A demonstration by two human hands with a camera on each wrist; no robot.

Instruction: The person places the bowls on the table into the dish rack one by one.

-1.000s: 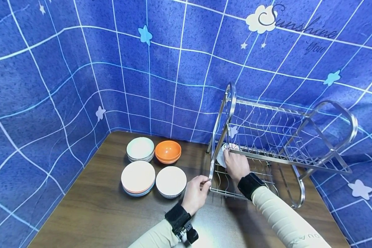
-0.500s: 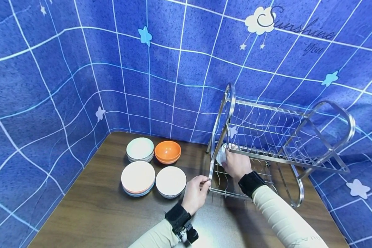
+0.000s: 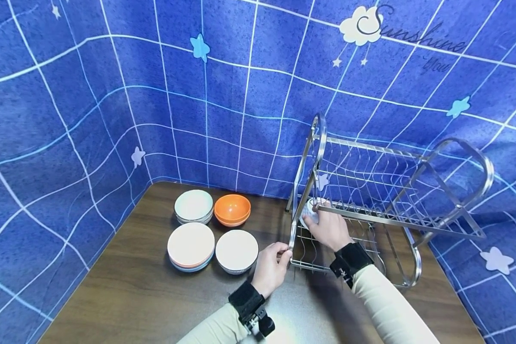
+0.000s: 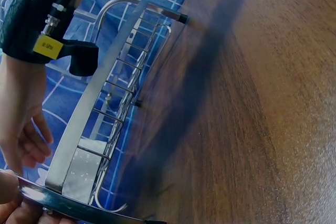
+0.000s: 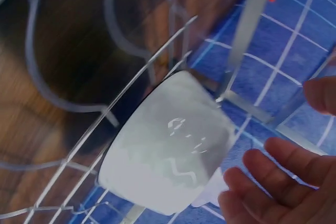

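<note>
Left hand [image 3: 272, 267] pinches the dish rack [image 3: 371, 191] by its near upright, steadying it near the table's [image 3: 124, 296] back right corner. Right hand [image 3: 328, 229], fingers loose and off the white bowl [image 5: 168, 145], hovers beside it; the bowl leans in the lower tier's wires.

**Blue Grid Cloth All Around Me**

I'm at a dark brown wooden table [image 3: 124, 286], glossy under bright, even light. Blue fabric backdrop [image 3: 90, 95] with white grid lines, pale stars, and a cloud reading "Sunshine" wraps both sides.
</note>
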